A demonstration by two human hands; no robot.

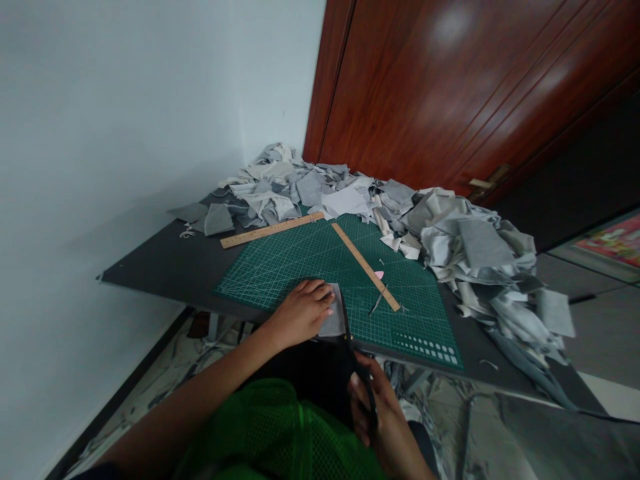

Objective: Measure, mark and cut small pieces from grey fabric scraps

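My left hand point(307, 308) lies flat, fingers stretched out, over a small piece of light grey fabric point(336, 321) near the front edge of the green cutting mat point(280, 267). Part of that fabric is hidden under the hand. Black scissors point(367, 387) are gripped by their handles in my right hand point(380, 407), just off the table's front edge. Their dark blades point away from me along the fabric's right edge. I cannot tell whether the blades are apart.
Two wooden rulers, one at the back point(273, 231) and one slanting across the mat point(365, 265), lie near a pink scrap point(379, 275) and thin fabric strips. Heaps of grey fabric point(480, 243) line the table's point(155, 260) back and right side. A wooden door point(425, 87) stands behind.
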